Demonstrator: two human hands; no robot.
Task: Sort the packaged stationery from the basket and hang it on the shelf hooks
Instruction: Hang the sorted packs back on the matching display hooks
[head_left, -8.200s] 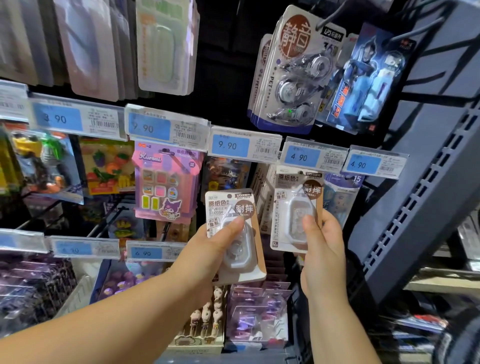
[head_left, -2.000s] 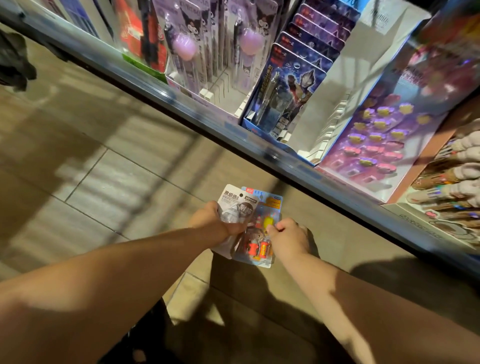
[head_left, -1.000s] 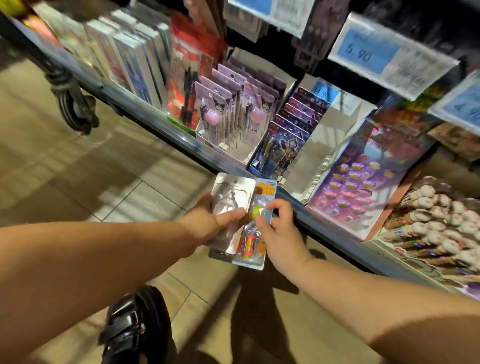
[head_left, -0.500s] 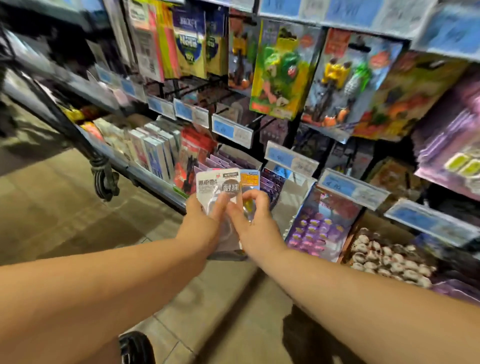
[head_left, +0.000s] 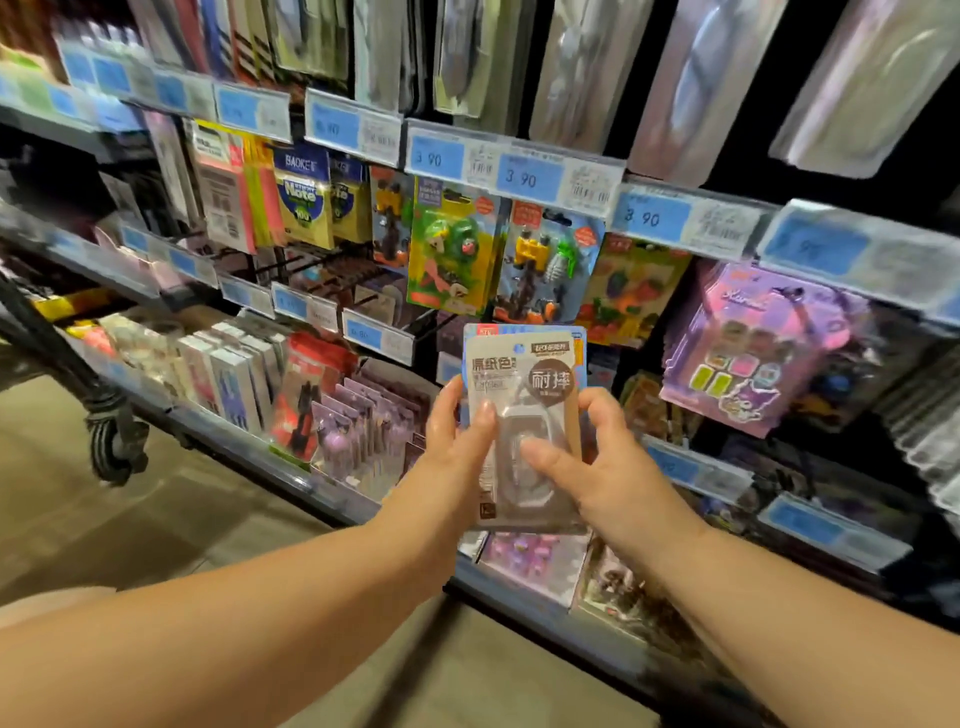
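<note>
**Entry: packs in hand, shelf front.**

- **Item:** a correction-tape pack (head_left: 524, 379), beige card with a clear blister, is held upright in front of the hanging rows, near the middle of the shelf unit. A blue-edged pack (head_left: 545, 330) is stacked directly behind it, touching, with only its rim shown.
- **Left hand** (head_left: 454, 452): the fingers are curled round the left edge of the front pack and the thumb is pressed on its face.
- **Right hand** (head_left: 610, 467): the thumb is laid on the blister and the fingers are curled at the right edge.
- **Change:** two seconds earlier both packs were held fanned side by side, low over the floor. They are now stacked and raised to hook level. Picking is judged done and a matching hook is judged to be sought. Neither pack is yet hung.
- **Containers:** the basket is not in view. Display trays (head_left: 358, 415) on the lower shelf (head_left: 291, 467) are filled with upright purple carded packs, and boxed goods (head_left: 228, 384) are ranked to their left. Eraser packs (head_left: 452, 249) are hung above, under price labels (head_left: 530, 176).
</note>
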